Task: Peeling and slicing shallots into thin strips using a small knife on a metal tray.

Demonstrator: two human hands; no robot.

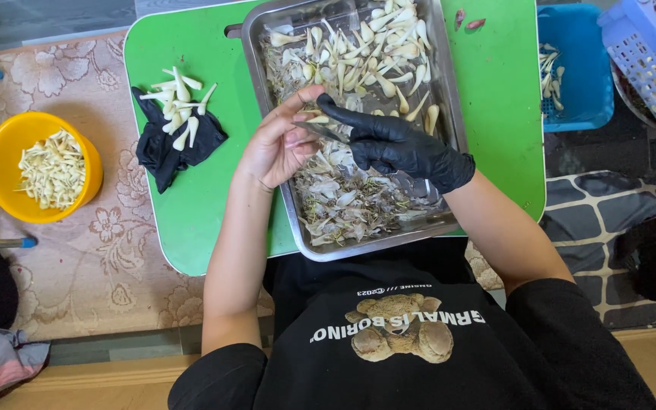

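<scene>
At frame centre, the bare left hand [279, 144] pinches a pale clove [317, 119] between fingertips; the black-gloved right hand [400, 146] clamps a small knife [320, 132] just beneath it, over the metal tray [449, 114].

I see no packages, labels, signs or screens around me. The nearest thing to one is the print on my black shirt [396, 334]: a curved band of white lettering over a brown teddy bear [400, 338], low in view at my chest.
</scene>
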